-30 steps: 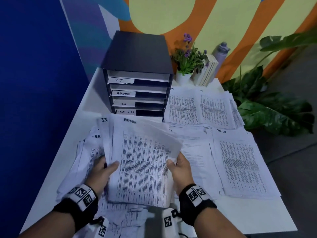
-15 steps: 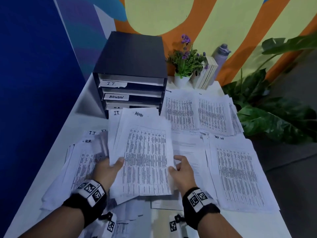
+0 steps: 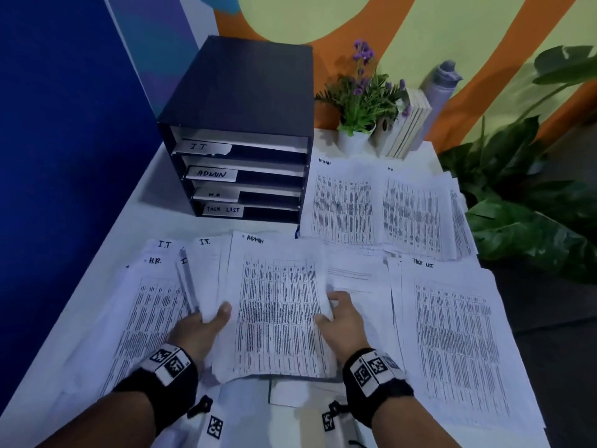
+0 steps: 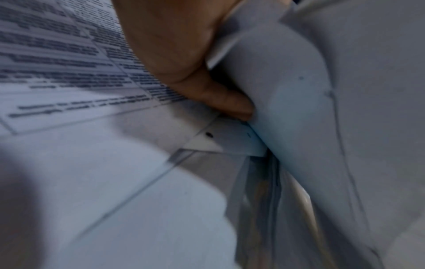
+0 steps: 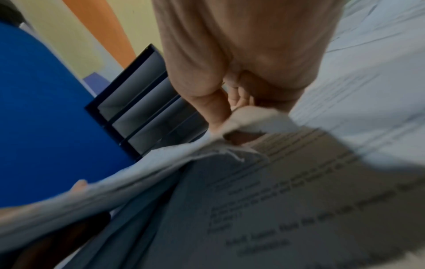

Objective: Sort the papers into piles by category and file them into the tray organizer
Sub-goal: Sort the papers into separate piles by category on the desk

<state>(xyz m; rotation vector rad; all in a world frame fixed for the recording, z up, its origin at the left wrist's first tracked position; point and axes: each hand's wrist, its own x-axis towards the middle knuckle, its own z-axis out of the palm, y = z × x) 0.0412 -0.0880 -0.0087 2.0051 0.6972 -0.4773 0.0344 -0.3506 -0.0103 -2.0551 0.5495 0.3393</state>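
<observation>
Head view: both hands, left hand (image 3: 200,331) and right hand (image 3: 344,321), pinch the sides of the ADMIN stack (image 3: 277,305) low over the bench. Keep edges even, then slide it flat into the tray organizer's (image 3: 239,92) ADMIN slot (image 3: 268,176).

Tray organizer (image 3: 240,130) at the table's (image 3: 129,218) far left, four slots stacked: IT over ADMIN over H.R. over TASK LIST. Right of the organizer, an ADMIN pile (image 3: 344,202) touching an H.R. pile (image 3: 416,215); behind those, potted plant (image 3: 361,101), books (image 3: 408,124) and bottle (image 3: 441,92), in that order rightward. In front of the organizer, left to right: H.R. sheets (image 3: 142,305), IT sheets (image 3: 206,270), ADMIN stack (image 3: 277,305) between left hand (image 3: 200,331) and right hand (image 3: 342,321), then TASK LIST pile (image 3: 452,331).
</observation>
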